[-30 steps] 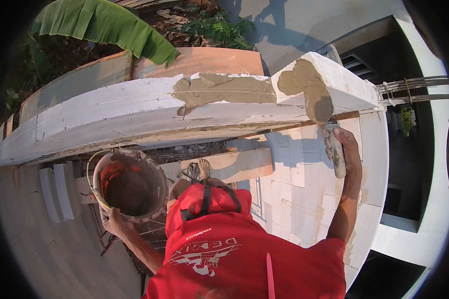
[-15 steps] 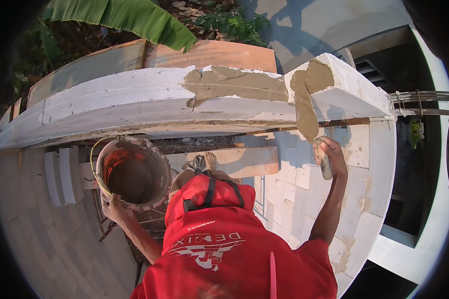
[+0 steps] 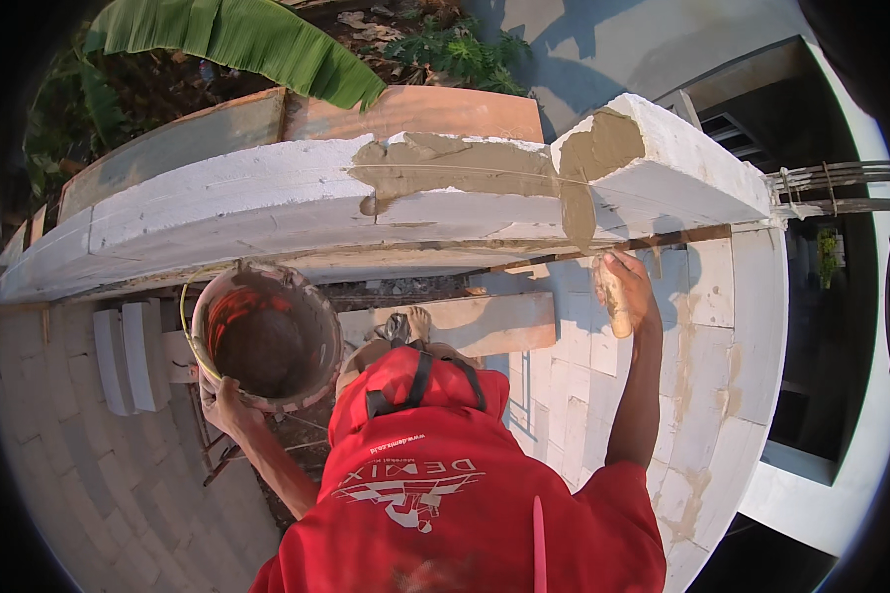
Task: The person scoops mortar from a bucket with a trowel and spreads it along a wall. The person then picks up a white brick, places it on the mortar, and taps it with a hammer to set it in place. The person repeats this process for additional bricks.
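Atop the white block wall [image 3: 267,212], mortar [image 3: 445,168] is being spread; right hand [image 3: 625,292] grips a trowel handle, left hand [image 3: 225,403] grips the bucket [image 3: 265,336]. Next move likely calls for reloading mortar.

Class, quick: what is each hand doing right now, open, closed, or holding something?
Left hand: closed, holding the bucket from below.
Right hand: closed around a trowel handle against the white block wall.

Bucket [image 3: 265,336] left of trowel [image 3: 615,301] (both before the wall [image 3: 227,203]).
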The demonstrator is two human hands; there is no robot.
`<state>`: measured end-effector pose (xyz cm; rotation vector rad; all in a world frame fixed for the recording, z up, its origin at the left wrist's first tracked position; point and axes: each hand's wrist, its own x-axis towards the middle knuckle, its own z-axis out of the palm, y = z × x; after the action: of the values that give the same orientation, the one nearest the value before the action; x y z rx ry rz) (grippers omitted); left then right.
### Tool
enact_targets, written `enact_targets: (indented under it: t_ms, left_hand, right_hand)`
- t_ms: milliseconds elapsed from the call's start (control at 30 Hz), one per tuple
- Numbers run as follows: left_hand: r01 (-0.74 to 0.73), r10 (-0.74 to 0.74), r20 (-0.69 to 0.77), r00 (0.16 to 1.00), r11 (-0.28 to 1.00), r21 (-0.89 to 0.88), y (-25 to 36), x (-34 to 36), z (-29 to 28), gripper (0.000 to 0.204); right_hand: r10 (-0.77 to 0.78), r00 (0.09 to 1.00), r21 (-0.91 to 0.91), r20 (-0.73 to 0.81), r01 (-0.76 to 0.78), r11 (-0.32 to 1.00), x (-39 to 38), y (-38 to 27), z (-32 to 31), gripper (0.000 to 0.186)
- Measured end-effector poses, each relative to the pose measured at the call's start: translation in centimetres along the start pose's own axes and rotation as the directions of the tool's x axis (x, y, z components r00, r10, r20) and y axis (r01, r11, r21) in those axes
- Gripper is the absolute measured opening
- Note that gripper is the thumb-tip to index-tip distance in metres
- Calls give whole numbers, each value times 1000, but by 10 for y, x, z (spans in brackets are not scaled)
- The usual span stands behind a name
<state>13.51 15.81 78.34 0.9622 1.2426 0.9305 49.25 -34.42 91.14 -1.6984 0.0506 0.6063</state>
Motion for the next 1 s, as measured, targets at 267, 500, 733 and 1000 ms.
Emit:
enact_targets:
  t_ms: [267, 500, 733, 1000]
  left_hand:
    - [-88, 93, 52, 994, 993, -84, 4, -18, 6, 62]
    - [-100, 100, -20, 995, 995, 0, 22, -29, 15, 65]
    - [-181, 181, 16, 983, 979, 94, 58, -52, 26, 68]
    - [-307, 306, 92, 948, 952, -1, 58, -54, 43, 63]
  right_hand:
    - [228, 973, -158, -29, -230, 960, -87, 9, -11, 26]
    - [-73, 871, -682, 487, 431, 590, -23, 12, 118, 38]
    - [-72, 517, -522, 853, 844, -125, 29, 21, 320, 36]
    - [-11, 174, -174, 985, 982, -66, 16, 41, 387, 14]
